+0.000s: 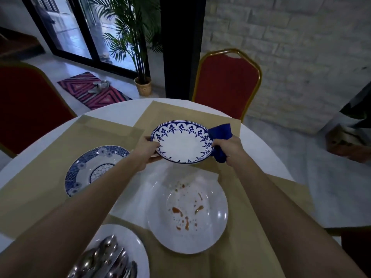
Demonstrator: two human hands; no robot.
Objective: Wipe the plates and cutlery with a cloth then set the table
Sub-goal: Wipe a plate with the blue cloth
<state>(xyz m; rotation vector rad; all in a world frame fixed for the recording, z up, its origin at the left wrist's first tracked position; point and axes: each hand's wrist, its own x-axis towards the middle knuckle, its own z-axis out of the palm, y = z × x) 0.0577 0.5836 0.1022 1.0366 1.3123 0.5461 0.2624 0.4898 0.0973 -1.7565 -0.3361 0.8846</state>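
You're holding the plate w/ the blue leaf edge (182,143) up over the far tan mat (180,111). It looks lifted off it and tipped a bit toward you, prob. so you're seeing its white middle, which is looking clean. Your left hand (147,152) is gripping the plate's left rim, thumb on top and fingers curling under, b/c it's doing the carrying. Your right hand (227,146) is closing round the blue cloth (220,133) and pressing it on the plate's right rim, so the cloth is sitting between hand & plate, w/ part of it sticking up past the rim. So the plate is hanging right between both hands, each one touching a side. I'm guessing you're finishing the wipe or getting set to put it down on that mat. Nearer you, a white plate w/ red smears (187,213) is lying flat, not wiped yet. A blue flower plate (88,171) is lying on the left mat (50,153), partly under your left arm. Bottom left, the cutlery (108,257) is piling on a small white plate (130,241). A red chair (226,87) is standing behind the round table (261,141).
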